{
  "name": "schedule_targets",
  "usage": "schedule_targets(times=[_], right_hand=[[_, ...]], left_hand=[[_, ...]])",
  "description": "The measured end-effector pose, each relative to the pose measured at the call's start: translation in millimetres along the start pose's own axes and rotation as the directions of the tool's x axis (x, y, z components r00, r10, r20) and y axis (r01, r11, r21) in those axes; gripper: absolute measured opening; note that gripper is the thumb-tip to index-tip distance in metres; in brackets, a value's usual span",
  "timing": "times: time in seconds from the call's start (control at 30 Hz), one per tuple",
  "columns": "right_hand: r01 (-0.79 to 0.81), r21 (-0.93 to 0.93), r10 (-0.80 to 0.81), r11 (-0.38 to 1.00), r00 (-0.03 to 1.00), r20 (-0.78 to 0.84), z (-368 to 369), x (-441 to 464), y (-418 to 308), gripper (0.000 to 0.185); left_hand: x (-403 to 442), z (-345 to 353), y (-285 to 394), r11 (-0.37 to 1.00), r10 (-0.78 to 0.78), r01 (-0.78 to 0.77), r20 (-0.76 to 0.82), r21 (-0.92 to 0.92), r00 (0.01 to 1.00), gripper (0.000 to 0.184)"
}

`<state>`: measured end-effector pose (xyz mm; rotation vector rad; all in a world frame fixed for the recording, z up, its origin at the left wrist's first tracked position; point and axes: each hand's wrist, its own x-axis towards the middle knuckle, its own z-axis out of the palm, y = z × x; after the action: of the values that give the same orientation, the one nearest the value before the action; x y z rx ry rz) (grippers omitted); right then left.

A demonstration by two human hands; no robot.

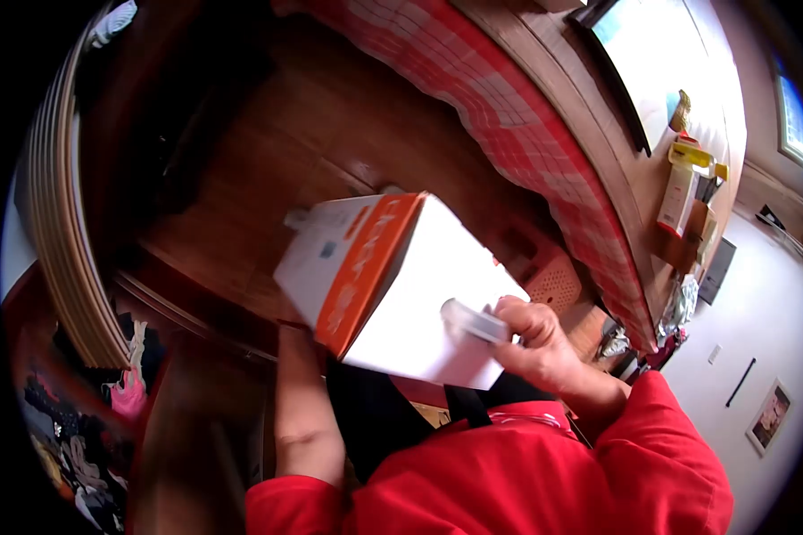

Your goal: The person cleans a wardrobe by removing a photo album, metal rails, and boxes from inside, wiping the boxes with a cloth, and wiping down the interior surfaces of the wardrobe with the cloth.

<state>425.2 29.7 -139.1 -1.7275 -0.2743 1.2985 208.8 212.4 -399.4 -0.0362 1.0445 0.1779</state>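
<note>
Box [433,290]: left of checked cloth [509,116], tipped, orange edge slanting down-left away from it | right hand [544,352]: on cloth side, nearer, fingers [517,316] pinching pale strip [475,322] against box | left hand: hidden, can't tell its grip

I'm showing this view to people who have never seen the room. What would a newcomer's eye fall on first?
Probably the white box with its bright orange band, mid-view, where the right hand grips a small pale object at its blank side. Next, perhaps, the red shirt below and the red-and-white checked cloth sweeping across the upper right.
</note>
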Motion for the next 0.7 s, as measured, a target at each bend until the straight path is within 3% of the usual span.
schedule_targets(times=[0.07, 0.17, 0.2, 0.23, 0.3, 0.33, 0.4, 0.47, 0.5, 0.6, 0.63, 0.7], right_hand=[[-0.136, 0.17, 0.149, 0.976, 0.987, -0.063, -7, 6, 0, 0.01], [-0.184, 0.328, 0.246, 0.927, 0.956, -0.158, -18, 17, 24, 0.016], [-0.2, 0.289, 0.255, 0.936, 0.952, -0.169, -20, 23, 26, 0.018], [-0.189, 0.248, 0.238, 0.95, 0.954, -0.18, -19, 29, 31, 0.017], [-0.201, 0.053, 0.208, 0.978, 0.955, -0.213, -18, 44, 45, 0.015], [-0.221, -0.102, 0.193, 0.97, 0.953, -0.235, -18, 54, 52, 0.014], [-0.272, -0.201, 0.198, 0.941, 0.924, -0.326, -16, 78, 61, 0.012], [-0.255, -0.276, 0.128, 0.927, 0.905, -0.405, -21, 106, 82, 0.013], [-0.263, -0.299, 0.118, 0.917, 0.897, -0.425, -26, 121, 91, 0.015], [-0.256, -0.278, 0.108, 0.926, 0.884, -0.456, -46, 166, 129, 0.02], [-0.326, -0.403, 0.106, 0.855, 0.871, -0.479, -54, 179, 139, 0.023], [-0.311, -0.468, 0.054, 0.828, 0.873, -0.485, -66, 197, 159, 0.026]], left_hand=[[4, -3, -16, 0.997, -0.063, 0.063, -0.004, 0.044, 0.998, 0.04], [8, -20, -39, 0.969, -0.22, 0.224, -0.058, 0.099, 0.974, 0.032], [13, -32, -53, 0.961, -0.201, 0.238, -0.236, 0.14, 0.951, 0.031], [32, -84, -67, 0.933, -0.354, 0.356, -0.035, 0.046, 0.934, 0.035], [19, -86, -68, 0.884, -0.456, 0.467, 0.176, -0.027, 0.872, 0.038], [3, -73, -76, 0.893, -0.36, 0.326, 0.058, 0.309, 0.931, 0.033], [-18, -56, -80, 0.767, -0.216, 0.187, -0.026, 0.613, 0.976, 0.028], [-30, -65, -82, 0.885, -0.146, 0.288, -0.37, 0.366, 0.918, 0.025], [-44, -37, -73, 0.891, -0.109, 0.276, -0.42, 0.362, 0.901, 0.022], [-56, -32, -67, 0.936, -0.086, 0.213, -0.405, 0.279, 0.91, 0.023], [-55, -41, -69, 0.954, -0.05, 0.153, -0.366, 0.258, 0.929, 0.023], [-53, -45, -68, 0.968, -0.027, 0.112, -0.354, 0.224, 0.935, 0.029]])
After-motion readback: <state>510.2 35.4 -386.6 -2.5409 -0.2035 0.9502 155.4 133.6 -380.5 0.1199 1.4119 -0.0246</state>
